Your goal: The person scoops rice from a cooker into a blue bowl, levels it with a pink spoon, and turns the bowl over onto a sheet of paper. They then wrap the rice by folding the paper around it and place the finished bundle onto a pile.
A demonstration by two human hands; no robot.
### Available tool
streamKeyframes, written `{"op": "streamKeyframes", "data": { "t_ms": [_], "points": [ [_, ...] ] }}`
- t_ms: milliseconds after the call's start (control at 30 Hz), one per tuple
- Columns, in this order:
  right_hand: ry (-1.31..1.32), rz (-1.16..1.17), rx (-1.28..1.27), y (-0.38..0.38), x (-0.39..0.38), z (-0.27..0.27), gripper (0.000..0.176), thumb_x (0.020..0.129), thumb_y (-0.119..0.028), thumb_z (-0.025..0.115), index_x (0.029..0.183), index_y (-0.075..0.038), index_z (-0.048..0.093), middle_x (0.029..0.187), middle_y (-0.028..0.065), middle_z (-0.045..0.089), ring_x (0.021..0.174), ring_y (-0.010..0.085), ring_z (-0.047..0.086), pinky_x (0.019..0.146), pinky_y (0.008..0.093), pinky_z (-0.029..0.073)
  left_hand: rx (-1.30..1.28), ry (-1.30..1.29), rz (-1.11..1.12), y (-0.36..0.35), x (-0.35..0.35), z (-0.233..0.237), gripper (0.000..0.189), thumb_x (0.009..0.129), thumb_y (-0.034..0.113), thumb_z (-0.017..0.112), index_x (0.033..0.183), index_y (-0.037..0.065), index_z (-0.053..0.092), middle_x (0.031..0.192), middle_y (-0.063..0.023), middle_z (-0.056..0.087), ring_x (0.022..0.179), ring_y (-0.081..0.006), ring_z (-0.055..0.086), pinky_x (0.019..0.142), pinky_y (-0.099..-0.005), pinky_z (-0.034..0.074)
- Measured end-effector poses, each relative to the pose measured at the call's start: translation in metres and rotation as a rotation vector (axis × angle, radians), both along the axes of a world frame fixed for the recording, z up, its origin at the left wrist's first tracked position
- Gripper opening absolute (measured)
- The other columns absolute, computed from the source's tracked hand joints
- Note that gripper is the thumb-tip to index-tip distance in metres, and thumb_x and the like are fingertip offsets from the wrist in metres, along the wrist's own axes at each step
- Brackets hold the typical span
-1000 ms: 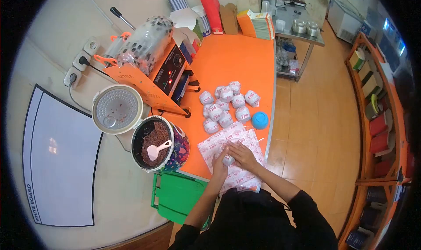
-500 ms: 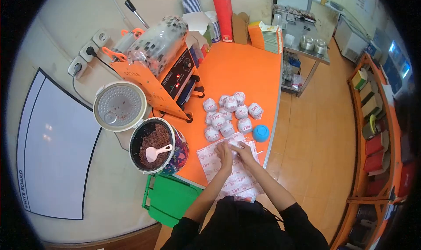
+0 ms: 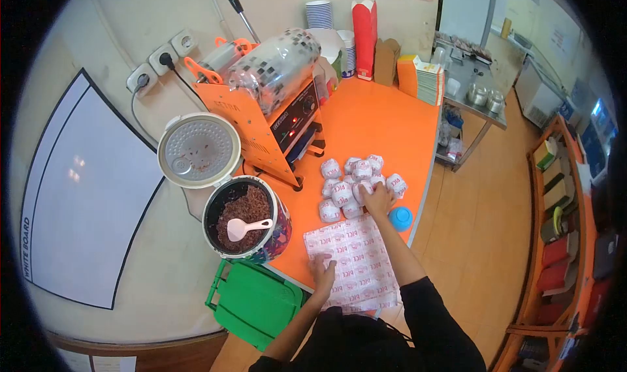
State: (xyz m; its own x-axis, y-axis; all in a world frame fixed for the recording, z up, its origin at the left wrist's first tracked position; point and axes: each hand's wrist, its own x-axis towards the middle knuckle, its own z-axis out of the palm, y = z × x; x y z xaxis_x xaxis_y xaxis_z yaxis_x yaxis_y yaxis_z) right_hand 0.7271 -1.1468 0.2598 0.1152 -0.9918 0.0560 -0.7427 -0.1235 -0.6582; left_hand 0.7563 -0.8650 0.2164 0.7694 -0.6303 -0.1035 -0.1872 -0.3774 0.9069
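Observation:
My right hand (image 3: 377,202) is at the near right of a pile of paper-wrapped balls (image 3: 341,194), its fingers closed round one wrapped ball (image 3: 362,190). The wrappers are white with red print. Over the left part of a stack of printed wrapping paper (image 3: 356,258), my left hand (image 3: 322,273) rests with thumb and fingers apart and nothing in them. A blue cup (image 3: 400,218) lies just right of my right wrist. Left of the paper stands an open rice cooker (image 3: 285,232) of reddish-brown rice (image 3: 247,207), with a pink rice paddle (image 3: 248,228) on top.
An orange cup-sealing machine (image 3: 261,127) stands behind the cooker, whose lid (image 3: 199,150) is raised. Paper cups (image 3: 319,14), a red carton (image 3: 364,42) and folded boxes (image 3: 421,80) line the table's back. A green bin (image 3: 258,303) is below the near-left edge; shelves (image 3: 555,228) stand right.
Both hands were together at the paper's far edge, working on a wrapper. Now my right hand has reached the pile with a wrapped ball, and my left has drawn back to the paper's left side.

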Motion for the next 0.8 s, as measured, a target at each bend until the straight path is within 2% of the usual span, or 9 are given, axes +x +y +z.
{"op": "streamKeyframes", "data": {
  "t_ms": [133,200,267,367,467,567,633,733,800],
  "points": [
    [0.062,0.032,-0.199,0.003,-0.025,-0.003,0.053,0.075,-0.052,0.070,0.107,-0.010,0.067,0.120,0.0203,0.054,0.117,0.0395,0.044,0.100,0.0549,0.031,-0.074,0.065,0.023,0.035,0.013,-0.033,0.022,0.080,0.014,0.065,0.101,0.008,0.059,0.106,-0.0110,0.055,0.108,-0.0292,0.042,0.096,-0.0402,0.033],
    [0.087,-0.037,-0.300,0.005,-0.059,-0.005,0.057,0.074,-0.049,0.071,0.118,-0.014,0.063,0.126,0.0228,0.049,0.117,0.0425,0.044,0.098,0.0571,0.033,-0.059,0.058,0.043,0.046,0.022,-0.034,0.021,0.080,0.013,0.065,0.100,0.007,0.060,0.104,-0.0105,0.055,0.106,-0.0281,0.043,0.093,-0.0395,0.035],
    [0.364,-0.130,-0.262,0.020,-0.098,-0.030,0.071,0.071,-0.051,0.074,0.130,-0.017,0.054,0.132,0.0280,0.042,0.122,0.0431,0.039,0.098,0.0580,0.032,0.039,-0.062,0.096,0.056,0.020,-0.009,0.020,0.081,0.011,0.065,0.099,0.007,0.060,0.103,-0.0098,0.055,0.104,-0.0266,0.044,0.091,-0.0387,0.037],
    [0.241,0.028,0.067,0.043,-0.125,-0.007,0.074,0.069,-0.045,0.078,0.134,-0.022,0.050,0.129,0.0297,0.045,0.120,0.0452,0.041,0.095,0.0585,0.034,-0.091,0.124,-0.016,0.062,0.025,-0.023,0.020,0.081,0.009,0.065,0.100,0.006,0.059,0.105,-0.0098,0.055,0.101,-0.0248,0.048,0.091,-0.0359,0.038],
    [0.106,-0.003,-0.025,0.066,-0.122,0.037,0.066,0.073,-0.043,0.073,0.129,-0.014,0.051,0.123,0.0304,0.053,0.117,0.0446,0.051,0.099,0.0511,0.040,-0.290,0.226,-0.299,0.045,0.028,-0.005,0.043,0.081,0.014,0.074,0.117,0.005,0.053,0.113,-0.0110,0.054,0.107,-0.0248,0.053,0.088,-0.0356,0.047],
    [-0.299,0.469,0.494,0.096,-0.090,0.054,0.066,0.078,-0.047,0.070,0.129,-0.010,0.050,0.112,0.0282,0.061,0.098,0.0385,0.063,0.084,0.0417,0.050,-0.308,0.143,-0.328,0.028,0.015,0.080,0.072,0.076,0.021,0.081,0.133,0.007,0.040,0.124,-0.0130,0.048,0.111,-0.0250,0.052,0.087,-0.0391,0.049],
    [-0.024,0.819,0.701,0.141,-0.052,0.106,0.059,0.081,-0.049,0.068,0.119,-0.005,0.059,0.101,0.0247,0.067,0.083,0.0345,0.068,0.072,0.0374,0.054,-0.510,0.027,-0.334,0.022,0.018,0.098,0.082,0.074,0.024,0.084,0.138,0.008,0.035,0.128,-0.0148,0.044,0.114,-0.0266,0.050,0.088,-0.0404,0.049],
    [0.295,1.143,0.275,0.151,0.000,0.133,0.059,0.087,-0.057,0.060,0.105,0.000,0.066,0.098,0.0182,0.068,0.078,0.0250,0.067,0.064,0.0375,0.050,-0.513,0.338,-0.191,0.035,0.028,0.073,0.087,0.073,0.027,0.085,0.140,0.009,0.032,0.132,-0.0190,0.038,0.120,-0.0314,0.045,0.093,-0.0434,0.047],
    [0.103,0.954,-0.283,0.173,0.053,0.171,0.041,0.088,-0.044,0.062,0.089,-0.004,0.068,0.083,0.0138,0.062,0.076,0.0316,0.061,0.067,0.0431,0.047,-0.344,0.017,-0.170,0.061,0.039,0.087,0.089,0.071,0.030,0.085,0.140,0.008,0.033,0.130,-0.0201,0.039,0.121,-0.0336,0.043,0.096,-0.0446,0.044]
  ]
}}
